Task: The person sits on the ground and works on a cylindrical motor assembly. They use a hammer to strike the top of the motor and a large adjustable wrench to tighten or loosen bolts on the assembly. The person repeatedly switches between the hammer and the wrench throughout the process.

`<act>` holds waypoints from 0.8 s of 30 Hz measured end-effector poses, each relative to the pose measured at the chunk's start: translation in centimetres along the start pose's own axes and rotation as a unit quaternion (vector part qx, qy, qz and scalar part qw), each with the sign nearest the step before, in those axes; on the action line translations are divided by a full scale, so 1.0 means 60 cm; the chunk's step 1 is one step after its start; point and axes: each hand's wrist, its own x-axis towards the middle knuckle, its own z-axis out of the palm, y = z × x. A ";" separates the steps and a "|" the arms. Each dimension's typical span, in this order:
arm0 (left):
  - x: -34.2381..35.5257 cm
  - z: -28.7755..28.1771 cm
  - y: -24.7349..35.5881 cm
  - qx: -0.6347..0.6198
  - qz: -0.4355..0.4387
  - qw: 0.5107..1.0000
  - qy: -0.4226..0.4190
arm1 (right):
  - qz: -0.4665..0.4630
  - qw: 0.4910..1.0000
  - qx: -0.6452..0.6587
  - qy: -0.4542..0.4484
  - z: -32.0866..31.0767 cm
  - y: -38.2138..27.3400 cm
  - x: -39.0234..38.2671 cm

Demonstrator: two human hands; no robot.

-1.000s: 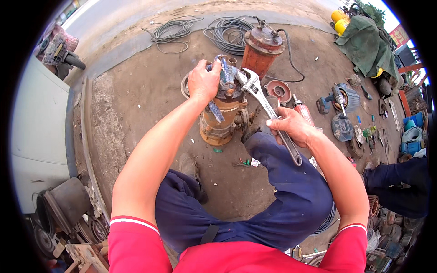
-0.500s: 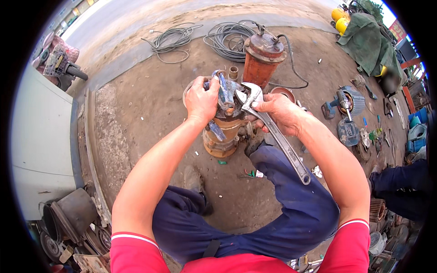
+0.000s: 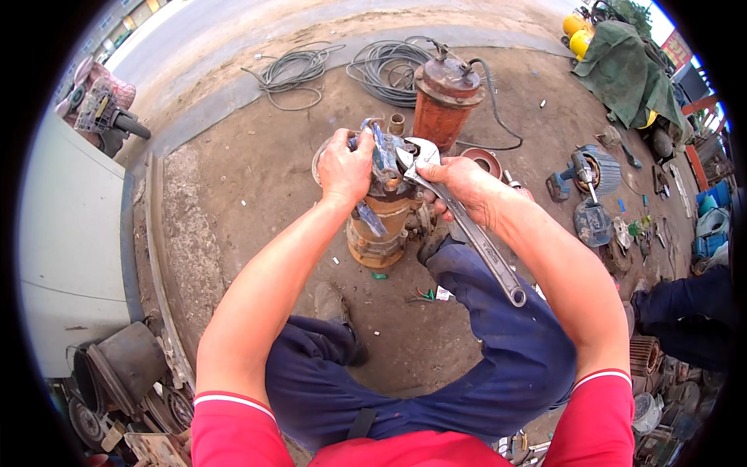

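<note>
Between my legs stands a rusty yellow-brown pump point(image 3: 377, 241), with worn blue-painted metal on its top. My left hand point(image 3: 347, 167) is closed around the blue-painted handle point(image 3: 383, 159) there, its fingertips partly hidden. In my right hand point(image 3: 469, 189) I grip a large steel adjustable wrench point(image 3: 489, 259). Its jaw sits at the pump's top, close to the right of the blue handle; whether the jaw bears on a nut I cannot tell. The wrench's ringed end slants down towards my right knee.
A red-brown motor housing point(image 3: 443, 101) stands just beyond the pump, near coiled grey cable point(image 3: 389, 68). To the right lie a cordless impact wrench point(image 3: 572, 177), a motor part point(image 3: 601, 168) and scattered tools. A pale cabinet point(image 3: 74, 249) is at the left. Another person's dark-clad leg point(image 3: 685, 311) shows at right.
The wrench's jaw has turned and lowered slightly onto the pump's top, and its handle end has shifted a little up and left. My left hand keeps its place.
</note>
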 end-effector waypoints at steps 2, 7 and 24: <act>0.000 -0.001 -0.003 0.010 -0.003 1.000 0.000 | -0.004 1.000 -0.020 0.012 0.007 0.001 0.000; -0.002 0.002 -0.005 0.015 -0.012 1.000 0.004 | -0.005 0.996 0.084 -0.033 -0.014 0.025 -0.003; 0.006 0.003 -0.022 0.026 -0.001 0.999 -0.033 | 0.008 0.990 0.043 -0.131 -0.095 0.137 -0.166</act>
